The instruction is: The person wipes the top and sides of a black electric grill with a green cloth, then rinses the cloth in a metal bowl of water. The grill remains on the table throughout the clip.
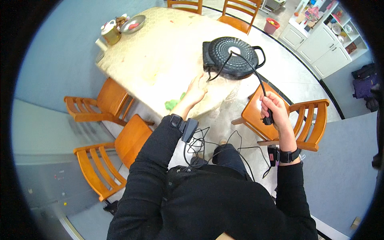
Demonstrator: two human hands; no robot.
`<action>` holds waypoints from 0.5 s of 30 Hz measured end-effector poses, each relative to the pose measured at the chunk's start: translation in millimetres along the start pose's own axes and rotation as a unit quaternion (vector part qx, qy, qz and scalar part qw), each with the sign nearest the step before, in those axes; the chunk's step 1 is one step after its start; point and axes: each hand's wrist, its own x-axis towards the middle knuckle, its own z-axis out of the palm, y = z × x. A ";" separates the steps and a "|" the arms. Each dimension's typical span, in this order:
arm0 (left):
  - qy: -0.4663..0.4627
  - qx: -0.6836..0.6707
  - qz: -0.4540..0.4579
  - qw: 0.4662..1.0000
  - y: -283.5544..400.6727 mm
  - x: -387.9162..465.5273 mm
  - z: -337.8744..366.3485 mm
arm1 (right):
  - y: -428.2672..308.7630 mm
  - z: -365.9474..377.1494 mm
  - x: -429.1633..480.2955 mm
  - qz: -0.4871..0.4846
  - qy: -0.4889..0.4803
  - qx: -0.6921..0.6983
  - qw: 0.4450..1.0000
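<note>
A round black electric griddle [219, 57] with a closed, ridged lid lies near the table's right edge, its loop handle pointing right. My right hand [274, 108] is closed around the black power cord [257, 74] just above its plug [268, 119], over a wooden chair. From there the cord arches across the lid and down to the griddle's left side. My left hand [196, 91] is over the near part of the table, fingers stretched towards the cord's lower loop. It appears to hold nothing. A green cloth-like item [171, 104] lies beside my left wrist.
Wooden chairs [136, 141] stand around the cloth-covered table [168, 48]. A metal bowl [136, 25] and a jug [110, 33] sit at its far left. Thin cables [204, 144] hang tangled before my legs, linked to the wrist devices. A pink bin [271, 26] is farther off.
</note>
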 end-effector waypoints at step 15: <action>-0.025 -0.089 -0.125 0.988 -12.4 161.8 43.5 | 11.6 -121.8 272.9 0.037 -0.046 0.216 0.975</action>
